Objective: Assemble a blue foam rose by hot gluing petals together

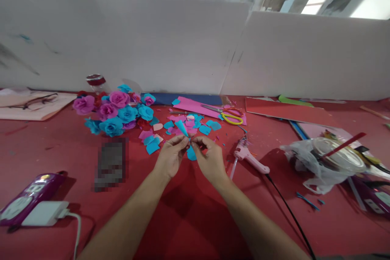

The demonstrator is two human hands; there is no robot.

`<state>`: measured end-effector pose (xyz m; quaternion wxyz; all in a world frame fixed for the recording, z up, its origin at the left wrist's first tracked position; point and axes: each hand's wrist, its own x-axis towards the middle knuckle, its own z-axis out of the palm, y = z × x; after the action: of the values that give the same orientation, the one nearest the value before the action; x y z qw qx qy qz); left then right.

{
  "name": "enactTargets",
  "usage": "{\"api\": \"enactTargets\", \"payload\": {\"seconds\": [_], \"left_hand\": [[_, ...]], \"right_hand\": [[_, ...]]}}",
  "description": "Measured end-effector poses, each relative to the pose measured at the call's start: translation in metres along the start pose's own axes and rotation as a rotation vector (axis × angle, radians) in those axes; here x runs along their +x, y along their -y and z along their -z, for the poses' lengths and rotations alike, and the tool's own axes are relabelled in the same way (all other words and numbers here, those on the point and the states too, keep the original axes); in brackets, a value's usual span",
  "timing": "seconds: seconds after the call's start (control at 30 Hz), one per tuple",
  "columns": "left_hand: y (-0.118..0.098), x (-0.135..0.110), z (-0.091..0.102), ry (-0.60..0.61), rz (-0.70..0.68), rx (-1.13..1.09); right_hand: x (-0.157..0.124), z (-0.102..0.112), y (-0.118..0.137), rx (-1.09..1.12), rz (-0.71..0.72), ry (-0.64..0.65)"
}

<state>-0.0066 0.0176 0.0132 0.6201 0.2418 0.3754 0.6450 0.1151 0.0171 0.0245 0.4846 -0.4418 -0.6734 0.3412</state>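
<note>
A blue paper cone [182, 128], rolled narrow at its lower end, points up from between my hands. My left hand [173, 152] pinches it near the tip. Close by on the right, the fingers of my right hand [210, 156] are pressed together at the same narrow end; they partly hide what they grip. Just below the fingertips shows a blue paper petal [191, 153]. Loose blue petals [152, 146] and pink paper pieces [146, 134] are scattered beyond my hands. Finished paper roses [111, 125] in blue, pink and red stand bunched to the left.
Scissors [232, 117] rest on a pink paper strip [195, 105]. A pink glue gun [250, 158] lies at right, its black cord running forward. Further right is a plastic bag with a tub [338, 154]. A purple power strip [33, 195] with a white charger [45, 213] sits left.
</note>
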Motion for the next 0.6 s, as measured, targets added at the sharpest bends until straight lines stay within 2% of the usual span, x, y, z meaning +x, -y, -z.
{"api": "enactTargets", "payload": {"seconds": [0.1, 0.3, 0.47, 0.6], "left_hand": [[-0.002, 0.000, -0.001, -0.022, -0.022, -0.005], [-0.010, 0.003, 0.003, -0.008, -0.034, -0.024], [-0.005, 0.005, 0.005, 0.012, -0.012, -0.020], [-0.003, 0.006, 0.006, 0.031, 0.008, 0.004]], "right_hand": [[0.002, 0.004, -0.001, 0.028, -0.039, 0.002], [0.013, 0.021, 0.000, 0.195, -0.143, -0.202], [0.012, 0.014, -0.006, 0.237, -0.195, -0.127], [0.012, 0.010, -0.016, 0.146, -0.133, -0.047]]}}
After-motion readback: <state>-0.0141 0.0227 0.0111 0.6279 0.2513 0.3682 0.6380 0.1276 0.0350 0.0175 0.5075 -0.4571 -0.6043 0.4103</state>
